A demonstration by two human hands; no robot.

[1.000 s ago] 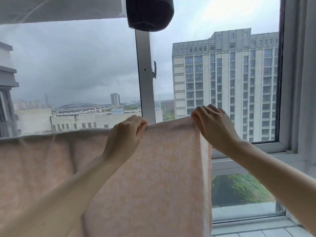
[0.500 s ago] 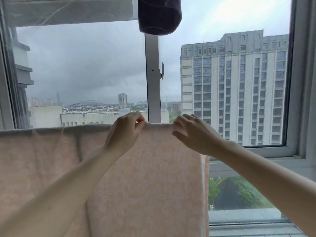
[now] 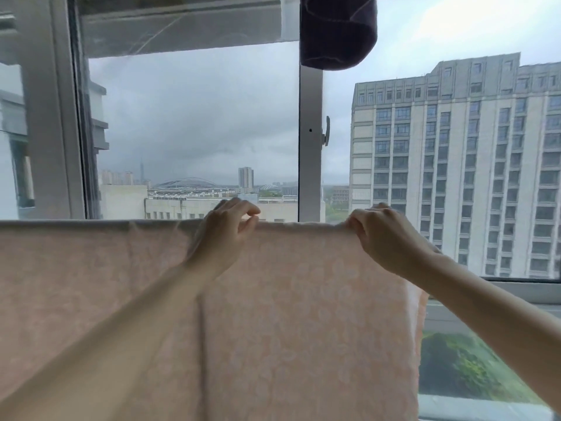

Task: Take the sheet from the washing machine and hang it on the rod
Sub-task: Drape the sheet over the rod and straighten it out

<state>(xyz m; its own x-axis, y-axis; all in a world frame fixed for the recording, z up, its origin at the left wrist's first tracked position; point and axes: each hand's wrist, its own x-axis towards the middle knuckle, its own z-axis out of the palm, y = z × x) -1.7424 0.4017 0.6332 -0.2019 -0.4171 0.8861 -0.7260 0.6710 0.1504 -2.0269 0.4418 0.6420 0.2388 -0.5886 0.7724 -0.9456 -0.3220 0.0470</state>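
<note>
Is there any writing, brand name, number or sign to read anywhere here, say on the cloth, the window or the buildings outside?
None can be read.
Sheet: only a pale flower-like pattern, no words.
Window frame and its handle: no label shows.
Dark cloth item hanging above: no tag visible.
Tall building outside: no sign to be made out.

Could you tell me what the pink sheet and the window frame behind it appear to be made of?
The sheet looks like thin woven fabric, probably cotton or a blend: matte, with a faint pale floral print, soft vertical folds, and it puckers where the hands pinch its top edge. The window frame looks like painted or coated metal, possibly plastic: smooth, pale, straight-edged, with a small latch.
</note>
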